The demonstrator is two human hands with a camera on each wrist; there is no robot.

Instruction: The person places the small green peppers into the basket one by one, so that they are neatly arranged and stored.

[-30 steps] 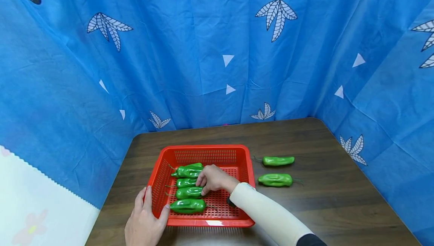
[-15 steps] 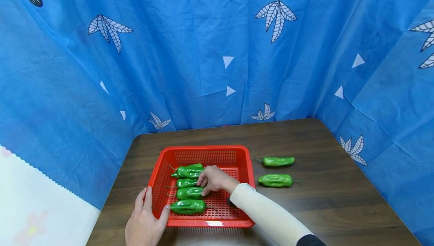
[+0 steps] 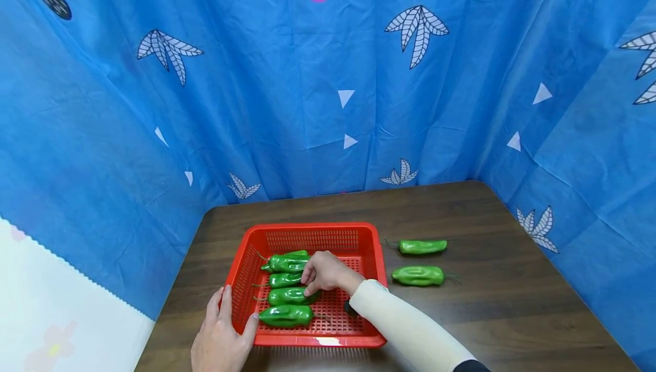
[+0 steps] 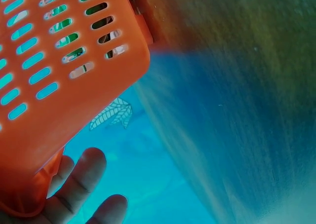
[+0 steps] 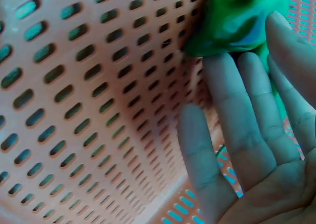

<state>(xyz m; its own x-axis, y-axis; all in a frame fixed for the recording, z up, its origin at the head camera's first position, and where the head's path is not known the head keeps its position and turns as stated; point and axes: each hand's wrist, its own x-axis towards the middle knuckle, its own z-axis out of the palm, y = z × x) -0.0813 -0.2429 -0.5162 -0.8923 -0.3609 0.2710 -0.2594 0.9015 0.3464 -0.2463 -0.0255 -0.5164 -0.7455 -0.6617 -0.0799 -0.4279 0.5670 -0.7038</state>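
Note:
A red plastic basket (image 3: pixel 320 340) with slotted walls holds several green peppers. My left hand (image 3: pixel 221 335) grips its front left corner, fingers along the left side and thumb at the front rim. In the left wrist view, fingers (image 4: pixel 79 179) curve beside the basket's rim. My right hand (image 3: pixel 328 274) reaches inside and pinches a green pepper (image 3: pixel 287 297), thumb on one side and fingers on the other. Its right end is partly covered by the hand. In the right wrist view, the fingertips meet a green pepper (image 5: pixel 237 24). Another pepper (image 3: pixel 286 316) lies in front, stem pointing right.
Two more peppers, one farther back (image 3: pixel 422 246) and one nearer (image 3: pixel 417 276), lie on the brown wooden table (image 3: pixel 487 303) right of the basket. Blue patterned curtains (image 3: pixel 328 104) surround the table at the back and sides. A white cloth (image 3: pixel 66 315) hangs at the left.
The head view has tilted slightly, so everything sits a little lower. My hands keep nearly the same places. The pinched pepper has barely shifted, with more of its right end showing beneath the hand.

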